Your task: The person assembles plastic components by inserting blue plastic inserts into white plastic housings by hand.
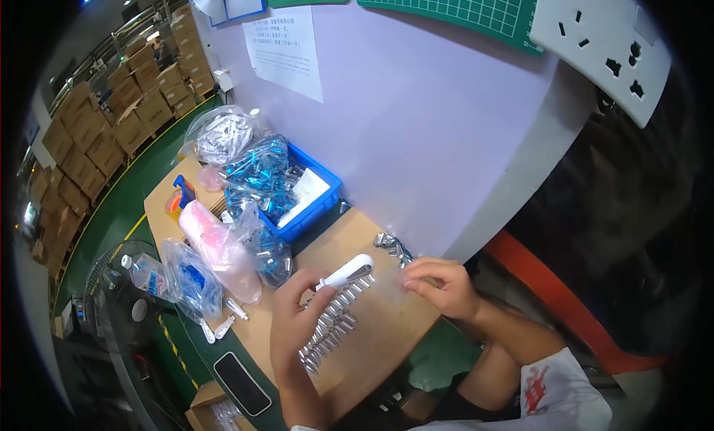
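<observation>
White plastic handle point(348, 271), oblong with a dark inset at one end, is held in the left hand point(297, 319); its fingers point(318, 296) are curled round the lower end, pinching it, with the handle angled up and to the right above the surface point(372, 356). Surface is light brown wood.

Right hand point(440, 284) rests on the surface just right of the handle, fingers point(416, 271) bent together over something small; too blurred to tell what, or whether anything is gripped.

Row of small silver metal bits point(332, 323) lies side by side on the surface under and below the handle, running diagonally toward the lower left. A smaller heap of metal pieces point(393, 246) sits near the right hand, by the lilac wall panel.

Left of the hands: clear bags of parts point(223, 256), a blue bin point(312, 200) holding blue-packed items, a water bottle point(147, 275). A dark phone point(242, 383) lies at the lower edge.
</observation>
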{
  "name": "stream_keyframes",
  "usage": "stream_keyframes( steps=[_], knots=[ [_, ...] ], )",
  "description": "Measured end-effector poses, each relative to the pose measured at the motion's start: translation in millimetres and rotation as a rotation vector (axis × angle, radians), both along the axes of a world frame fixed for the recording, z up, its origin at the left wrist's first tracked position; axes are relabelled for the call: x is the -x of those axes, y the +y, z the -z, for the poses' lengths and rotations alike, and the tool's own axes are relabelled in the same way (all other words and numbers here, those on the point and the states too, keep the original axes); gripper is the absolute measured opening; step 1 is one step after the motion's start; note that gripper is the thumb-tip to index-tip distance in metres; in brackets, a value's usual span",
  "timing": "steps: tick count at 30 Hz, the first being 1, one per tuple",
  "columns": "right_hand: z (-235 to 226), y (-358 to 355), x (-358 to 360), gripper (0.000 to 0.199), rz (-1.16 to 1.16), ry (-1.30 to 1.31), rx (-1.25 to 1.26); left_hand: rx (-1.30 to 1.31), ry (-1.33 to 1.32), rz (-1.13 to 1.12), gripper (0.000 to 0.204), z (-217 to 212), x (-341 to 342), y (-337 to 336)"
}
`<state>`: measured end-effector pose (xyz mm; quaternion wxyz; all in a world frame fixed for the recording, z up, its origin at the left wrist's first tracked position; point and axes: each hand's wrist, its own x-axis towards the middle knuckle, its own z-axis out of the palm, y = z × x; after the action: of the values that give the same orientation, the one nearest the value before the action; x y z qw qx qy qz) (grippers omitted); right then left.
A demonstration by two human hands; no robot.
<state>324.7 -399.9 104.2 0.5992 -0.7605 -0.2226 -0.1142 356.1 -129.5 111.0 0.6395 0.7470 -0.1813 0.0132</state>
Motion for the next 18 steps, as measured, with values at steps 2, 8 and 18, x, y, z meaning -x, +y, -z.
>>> stream_keyframes(
  steps=[2, 8, 18],
  knots=[
    [0, -1, 1, 0.011, 0.004, -0.011, -0.009, -0.003, -0.011, -0.004, 0.015, -1, 1, 0],
    [-8, -3, 4, 0.01, 0.01, 0.025, 0.063, -0.044, -0.043, 0.034, 0.017, -4, 4, 0],
    [-6, -1, 4, 0.012, -0.061, -0.039, 0.142, 0.415, 0.185, 0.205, 0.026, 4, 2, -26]
  ],
)
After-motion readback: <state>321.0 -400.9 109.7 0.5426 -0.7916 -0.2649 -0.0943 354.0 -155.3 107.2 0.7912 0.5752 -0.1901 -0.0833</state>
